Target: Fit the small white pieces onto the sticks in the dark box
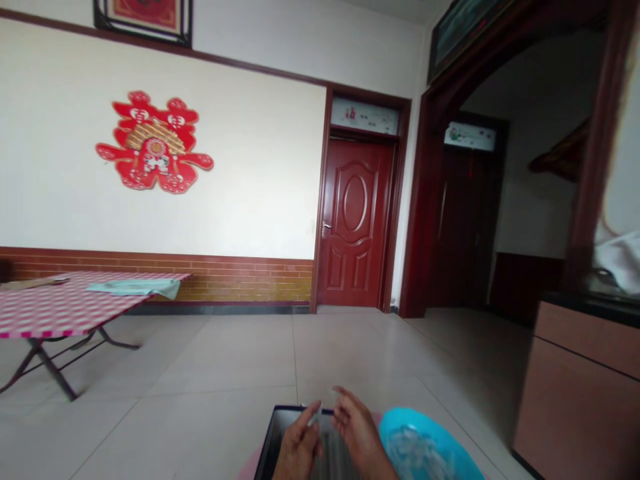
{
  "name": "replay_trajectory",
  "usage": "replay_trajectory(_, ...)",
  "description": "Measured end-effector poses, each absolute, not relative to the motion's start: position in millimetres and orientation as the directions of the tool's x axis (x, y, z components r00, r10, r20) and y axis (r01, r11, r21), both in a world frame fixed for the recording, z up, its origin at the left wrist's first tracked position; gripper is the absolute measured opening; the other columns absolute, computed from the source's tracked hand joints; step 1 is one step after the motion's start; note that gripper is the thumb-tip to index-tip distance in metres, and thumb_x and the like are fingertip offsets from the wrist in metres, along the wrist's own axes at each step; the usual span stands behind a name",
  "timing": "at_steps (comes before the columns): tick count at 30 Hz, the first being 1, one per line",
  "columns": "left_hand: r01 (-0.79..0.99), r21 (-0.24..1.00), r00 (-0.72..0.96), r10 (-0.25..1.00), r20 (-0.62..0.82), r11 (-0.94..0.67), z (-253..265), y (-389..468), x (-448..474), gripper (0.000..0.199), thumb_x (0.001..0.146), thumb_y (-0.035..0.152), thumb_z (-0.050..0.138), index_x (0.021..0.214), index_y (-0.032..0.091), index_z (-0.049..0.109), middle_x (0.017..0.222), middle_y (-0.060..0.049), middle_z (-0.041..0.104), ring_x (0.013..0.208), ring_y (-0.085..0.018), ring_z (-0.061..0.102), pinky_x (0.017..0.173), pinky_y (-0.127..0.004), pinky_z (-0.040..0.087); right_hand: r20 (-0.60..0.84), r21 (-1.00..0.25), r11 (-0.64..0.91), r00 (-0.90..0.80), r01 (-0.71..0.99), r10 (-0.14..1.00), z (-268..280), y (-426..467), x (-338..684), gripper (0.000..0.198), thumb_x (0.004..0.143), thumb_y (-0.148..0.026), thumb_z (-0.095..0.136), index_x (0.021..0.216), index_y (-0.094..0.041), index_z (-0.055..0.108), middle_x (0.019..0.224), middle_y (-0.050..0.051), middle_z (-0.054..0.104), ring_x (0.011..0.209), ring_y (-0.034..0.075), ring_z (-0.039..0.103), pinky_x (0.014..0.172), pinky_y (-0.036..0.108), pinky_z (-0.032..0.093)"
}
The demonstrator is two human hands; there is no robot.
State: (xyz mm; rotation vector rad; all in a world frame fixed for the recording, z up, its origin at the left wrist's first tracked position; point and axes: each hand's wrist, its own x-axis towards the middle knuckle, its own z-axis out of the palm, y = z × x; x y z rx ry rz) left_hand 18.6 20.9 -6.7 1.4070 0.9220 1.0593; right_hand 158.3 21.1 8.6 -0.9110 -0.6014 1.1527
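Left hand point(299, 443), bare, is raised over the near part of the view, its thumb and forefinger brought together on a small, thin, translucent whitish piece point(316, 416) that sticks up between them. Right hand point(356, 430) is just beside it, a narrow gap between the two, with its forefinger pointing up and leftward and the other fingers curled in; a pale bit shows by its fingertip, but blur hides whether the fingers are closed on it, so I cannot tell. Both hands are above a dark-rimmed rectangular box with pale inner walls point(280, 425), in which long greyish strips point(334, 457) lie lengthwise, partly covered by the hands. Close to the right of the box is a bright blue round plastic basin point(397, 419) holding a heap of clear, glossy pieces point(417, 457), too blurred to make out singly. A pink surface point(249, 468) shows at the left edge of the box. Well apart, to the left on the pale tiled floor point(225, 360), is a folding table with a red-and-white checked top point(55, 307) and dark metal legs, a light green cloth point(133, 287) lying on it. Beyond is a closed dark red panelled door point(355, 227)
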Motion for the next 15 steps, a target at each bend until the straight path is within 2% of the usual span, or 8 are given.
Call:
replay_trajectory(5, -0.022, 0.993, 0.285, 0.951, 0.116, -0.114, -7.2, 22.4, 21.5, 0.088, 0.068, 0.07, 0.054, 0.129, 0.007, 0.056, 0.05, 0.003, 0.048, 0.046, -0.012, 0.034, 0.047, -0.025, 0.032, -0.062, -0.738, 0.133, 0.264, -0.661, 0.963, -12.7, 24.1, 146.2, 0.036, 0.048, -0.039, 0.086, 0.076, -0.022, 0.071, 0.063, -0.003, 0.065, 0.063, 0.013, 0.06, 0.062, 0.024, 0.05)
replay_trajectory(8, -0.027, 0.989, 0.289, 0.946, 0.149, -0.148, -7.4, 23.4, 24.7, 0.084, 0.069, 0.07, 0.052, 0.125, 0.007, 0.06, 0.048, 0.004, 0.045, 0.047, -0.012, 0.033, 0.049, -0.025, 0.032, -0.085, -0.731, 0.092, 0.225, -0.676, 0.971, -16.5, 22.4, 149.2, 0.041, 0.048, -0.042, 0.087, 0.08, -0.021, 0.072, 0.081, 0.003, 0.073, 0.081, 0.019, 0.067, 0.075, 0.029, 0.053)
replay_trajectory(11, -0.026, 0.985, 0.281, 0.944, 0.171, -0.171, -8.3, 23.7, 24.5, 0.077, 0.072, 0.066, 0.051, 0.122, 0.009, 0.063, 0.048, 0.004, 0.045, 0.048, -0.013, 0.035, 0.051, -0.025, 0.033, -0.072, -0.746, 0.057, 0.166, -0.663, 0.984, -14.8, 20.7, 149.3, 0.04, 0.052, -0.041, 0.085, 0.083, -0.019, 0.071, 0.095, 0.007, 0.074, 0.097, 0.023, 0.067, 0.085, 0.032, 0.051)
replay_trajectory(15, -0.018, 0.982, 0.29, 0.938, 0.187, -0.19, -9.9, 22.9, 22.6, 0.069, 0.076, 0.058, 0.05, 0.121, 0.009, 0.063, 0.05, 0.003, 0.046, 0.049, -0.012, 0.036, 0.051, -0.025, 0.032, -0.075, -0.74, 0.071, 0.186, -0.669, 0.98, -15.4, 21.3, 146.4, 0.044, 0.051, -0.038, 0.085, 0.088, -0.02, 0.071, 0.087, 0.005, 0.075, 0.089, 0.021, 0.068, 0.08, 0.03, 0.052)
